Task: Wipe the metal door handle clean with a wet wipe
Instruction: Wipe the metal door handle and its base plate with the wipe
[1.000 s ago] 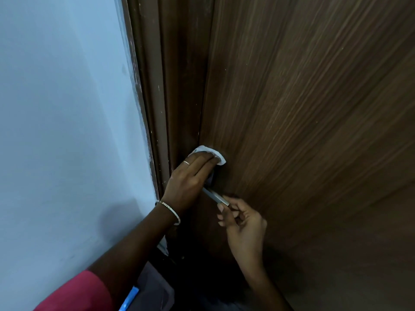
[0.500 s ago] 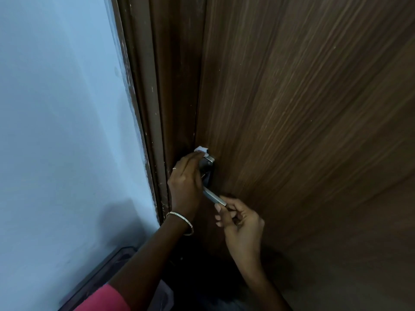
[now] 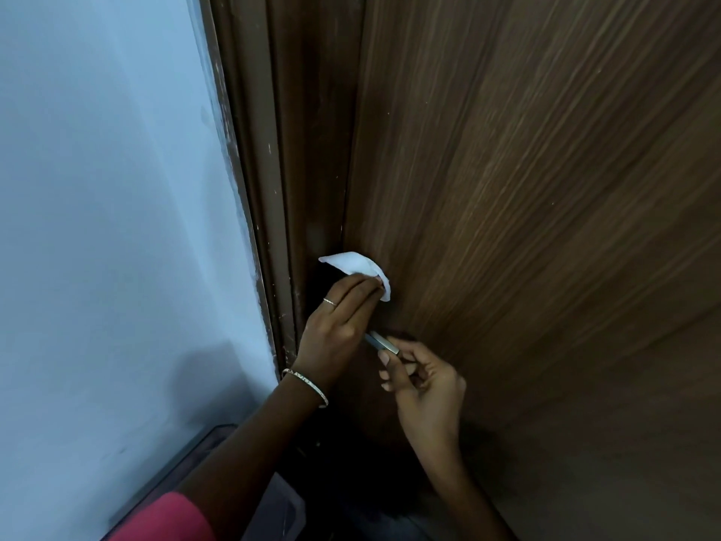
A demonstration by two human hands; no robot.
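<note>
Door handle (image 3: 384,342), metal lever, centre frame on wooden door (image 3: 526,228): right hand (image 3: 423,388) pinches its tip, steadying it; left hand (image 3: 337,326) presses wet wipe (image 3: 357,264) over its base to scrub.

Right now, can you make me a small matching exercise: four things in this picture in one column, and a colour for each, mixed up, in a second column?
Things:
1. wipe
2. door
3. wall
4. sleeve

Colours:
A. pale blue
B. pink-red
C. white
D. brown wood grain

Pairs: 1-C, 2-D, 3-A, 4-B.

The left hand presses the wipe at the base of the handle; the right hand holds the handle's free end.
</note>
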